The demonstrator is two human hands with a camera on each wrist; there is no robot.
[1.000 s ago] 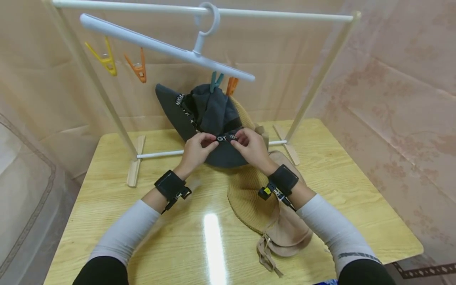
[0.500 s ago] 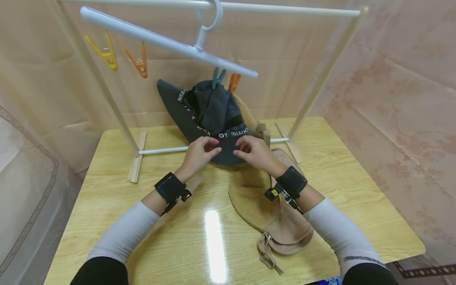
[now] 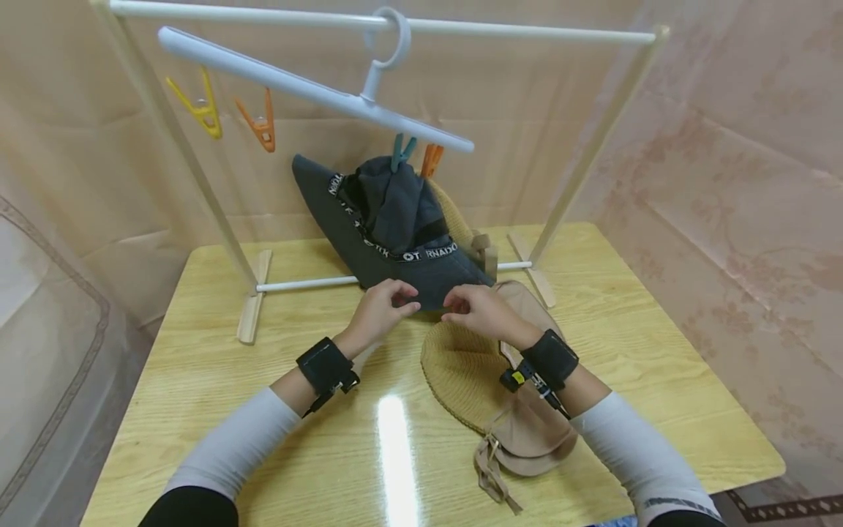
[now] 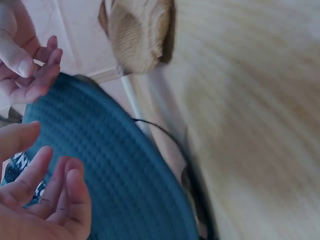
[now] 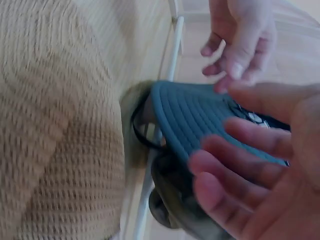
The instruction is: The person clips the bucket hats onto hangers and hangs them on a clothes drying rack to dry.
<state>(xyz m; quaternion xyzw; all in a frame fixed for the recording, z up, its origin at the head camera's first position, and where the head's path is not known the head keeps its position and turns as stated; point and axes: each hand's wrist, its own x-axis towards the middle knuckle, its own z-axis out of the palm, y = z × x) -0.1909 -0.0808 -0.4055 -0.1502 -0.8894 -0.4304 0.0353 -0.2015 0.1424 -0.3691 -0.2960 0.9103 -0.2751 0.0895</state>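
Charcoal grey, the hat (image 3: 395, 223) hangs before you from a teal clip (image 3: 399, 157) at its crown, under the low end of a tilted hanger (image 3: 290, 80) on the rail (image 3: 527, 29). Its underside faces you, with the lettered band (image 3: 410, 256) ringing the crown and the lower brim (image 3: 431, 289) close to the bench (image 3: 316, 424); whether they touch, you cannot tell from these views. Your left hand (image 3: 378, 315) and right hand (image 3: 484, 315) stand apart at that lower edge, fingers loosely bent, a gap between thumb and fingertips on each and nothing held. A tan hat (image 3: 451, 208) peeks out behind, beneath an orange clip (image 3: 431, 160), while a woven hat (image 3: 461, 369) and a beige hat (image 3: 540, 432) lie on the bench below your right hand. The step in hand looks like shaping the hung hat, the clipping itself apparently done. Your next move, by this reading, calls for a light touch: either a straightening pinch on both sides of the brim, or a withdrawal straight toward you, since a tug could pull the crown from its clip and tip the hanger further
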